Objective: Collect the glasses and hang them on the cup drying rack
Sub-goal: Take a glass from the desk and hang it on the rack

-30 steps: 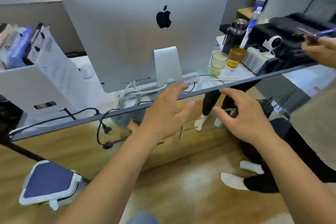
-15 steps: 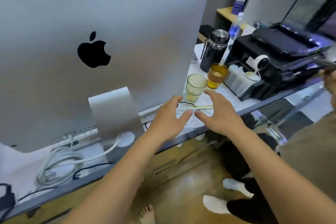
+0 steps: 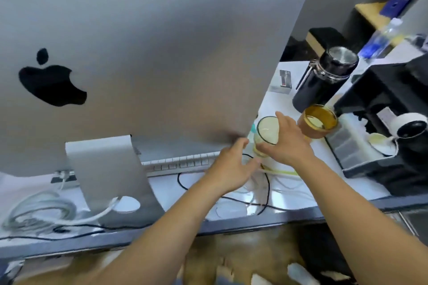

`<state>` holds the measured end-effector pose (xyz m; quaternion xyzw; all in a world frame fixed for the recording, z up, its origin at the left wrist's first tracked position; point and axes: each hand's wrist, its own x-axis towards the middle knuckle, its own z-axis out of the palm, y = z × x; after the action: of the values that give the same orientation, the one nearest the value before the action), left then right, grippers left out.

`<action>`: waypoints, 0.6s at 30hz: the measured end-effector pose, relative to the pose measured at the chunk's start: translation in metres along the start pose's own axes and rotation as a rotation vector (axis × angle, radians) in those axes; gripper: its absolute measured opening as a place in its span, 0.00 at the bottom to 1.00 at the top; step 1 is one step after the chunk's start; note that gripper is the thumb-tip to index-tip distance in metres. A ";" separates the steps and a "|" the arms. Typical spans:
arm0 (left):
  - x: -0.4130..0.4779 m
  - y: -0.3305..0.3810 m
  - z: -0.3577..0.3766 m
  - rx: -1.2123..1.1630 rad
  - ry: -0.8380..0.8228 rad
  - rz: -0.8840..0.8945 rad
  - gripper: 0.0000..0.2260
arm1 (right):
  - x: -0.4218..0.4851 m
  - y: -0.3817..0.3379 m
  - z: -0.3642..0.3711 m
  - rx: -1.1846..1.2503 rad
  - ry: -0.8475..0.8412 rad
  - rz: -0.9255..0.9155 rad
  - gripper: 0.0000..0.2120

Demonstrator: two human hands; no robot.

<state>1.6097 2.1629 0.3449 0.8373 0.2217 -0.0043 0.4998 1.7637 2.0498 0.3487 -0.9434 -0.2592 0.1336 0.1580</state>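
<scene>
A pale yellow-green glass [image 3: 266, 131] stands on the white desk [image 3: 289, 183] just past the monitor's lower right corner. My right hand [image 3: 290, 142] wraps around its right side, with a finger at the rim and the thumb low by the base. My left hand [image 3: 231, 165] hovers just left of the glass's base with relaxed fingers, holding nothing. An amber glass [image 3: 318, 122] stands immediately to the right, behind my right hand. No cup drying rack is in view.
A large silver monitor [image 3: 139, 53] on its stand fills the left and stands close to the glasses. A black flask [image 3: 324, 76], a black printer [image 3: 393, 104], a white camera [image 3: 410, 125], a keyboard [image 3: 180, 162] and loose cables [image 3: 261, 192] crowd the desk.
I have leaned in over the desk. Both hands have moved forward to the pale glass, and my right hand has taken hold of it. The glasses have not moved.
</scene>
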 end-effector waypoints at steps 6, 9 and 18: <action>0.012 0.015 0.015 -0.006 -0.006 -0.099 0.32 | 0.009 0.011 0.005 0.067 0.030 -0.028 0.51; 0.013 0.021 0.021 0.004 -0.008 -0.113 0.34 | -0.001 0.016 -0.002 0.087 0.046 -0.047 0.50; -0.009 0.034 0.031 0.002 0.019 -0.026 0.41 | -0.066 0.009 -0.057 0.246 0.149 -0.193 0.53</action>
<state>1.6213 2.1200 0.3603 0.8349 0.2373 -0.0030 0.4965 1.7322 1.9939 0.4088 -0.8949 -0.3181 0.0781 0.3032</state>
